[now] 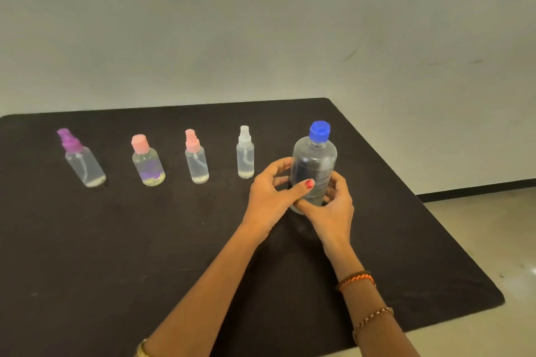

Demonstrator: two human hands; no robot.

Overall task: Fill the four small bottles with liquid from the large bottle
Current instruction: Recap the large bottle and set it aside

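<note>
The large bottle (314, 165), blue-capped and upright on the black table (116, 240), is gripped low between both hands: left hand (271, 197) curled around its left side, right hand (336, 206) around its right.

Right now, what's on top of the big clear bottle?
A blue screw cap sits on the large bottle, closing it. Both hands wrap its lower part, hiding its base and the dark table beneath.
</note>
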